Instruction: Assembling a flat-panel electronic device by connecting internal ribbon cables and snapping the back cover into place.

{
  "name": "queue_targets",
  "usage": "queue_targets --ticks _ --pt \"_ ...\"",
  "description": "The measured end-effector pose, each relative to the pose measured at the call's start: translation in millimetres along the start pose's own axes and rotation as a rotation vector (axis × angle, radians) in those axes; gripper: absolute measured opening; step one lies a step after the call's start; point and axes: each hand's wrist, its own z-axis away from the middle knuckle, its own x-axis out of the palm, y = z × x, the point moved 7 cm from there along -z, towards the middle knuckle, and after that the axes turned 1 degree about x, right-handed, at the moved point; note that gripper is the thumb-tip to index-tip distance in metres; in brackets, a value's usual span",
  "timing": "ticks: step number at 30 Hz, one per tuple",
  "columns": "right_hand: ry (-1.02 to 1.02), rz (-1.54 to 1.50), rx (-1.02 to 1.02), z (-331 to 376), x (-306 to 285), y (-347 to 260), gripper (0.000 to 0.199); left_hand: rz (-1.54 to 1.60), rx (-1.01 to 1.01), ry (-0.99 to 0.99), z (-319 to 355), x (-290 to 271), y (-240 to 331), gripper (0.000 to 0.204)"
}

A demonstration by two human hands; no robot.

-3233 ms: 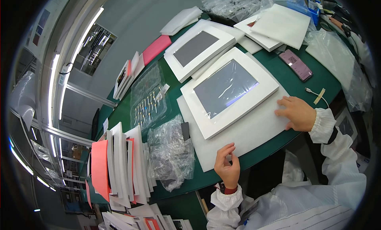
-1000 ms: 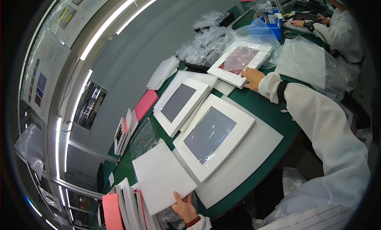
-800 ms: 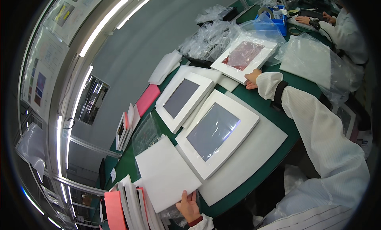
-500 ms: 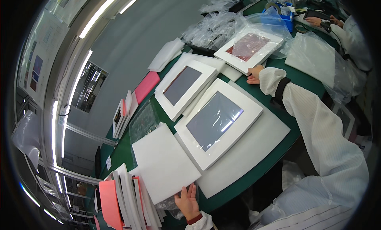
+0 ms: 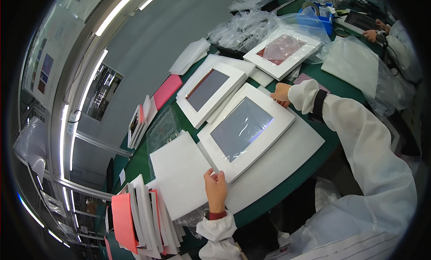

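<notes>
A green-topped surface [image 5: 341,86] runs across the view. On it lies a large white foam sheet [image 5: 294,145], and at its far side sits a heap of clear plastic bags [image 5: 242,28]. To the lower left, a row of foam sheets [image 5: 146,215] stands on edge, with coral-red ones among the white. The white-framed display panel [image 5: 244,130] lies on the large foam sheet, its glossy grey screen facing up. A second framed panel [image 5: 209,90] is just beyond it to the left; a third framed panel [image 5: 280,51], reddish under clear film, lies farther back to the right. A smaller foam square [image 5: 182,174] rests just left of the nearest panel. The right hand [image 5: 281,94] is partly curled, fingers at that panel's far right edge. The left hand [image 5: 216,190] is loosely bent, thumb and fingertips at its near left corner. Whether either hand has a firm hold, I cannot tell. A pink phone [image 5: 309,80] lies partly hidden behind the right sleeve [image 5: 305,94].
</notes>
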Motion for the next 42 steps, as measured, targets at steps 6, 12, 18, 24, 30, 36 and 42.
queue_targets --ticks 6,12,18,24,30,36,42 --pt "0.068 0.157 -0.038 10.9 -0.4 -14.1 0.029 0.191 -0.675 -0.324 -25.5 23.7 -36.3 0.053" --pt "-0.075 -0.148 0.113 5.2 -8.5 4.5 0.035 0.421 -0.691 -0.373 -27.6 34.2 -57.8 0.054" --pt "0.251 -1.064 0.171 -28.1 -34.8 32.5 0.040 0.987 -0.591 -0.164 1.7 47.4 -15.6 0.052" --pt "0.292 -1.069 0.235 -37.9 -29.5 29.3 0.039 1.003 -0.501 -0.051 10.7 54.0 -14.3 0.050" --pt "0.406 -1.271 0.188 -43.1 -43.2 29.4 0.040 1.001 -0.454 -0.010 24.2 59.4 -9.0 0.048" --pt "0.342 -1.228 0.060 -46.4 -69.1 14.1 0.043 0.989 -0.392 0.075 43.8 43.8 -3.4 0.044" --pt "0.435 -1.452 -0.110 -38.2 -86.4 4.7 0.044 0.981 -0.377 0.121 60.2 29.1 -12.5 0.042"
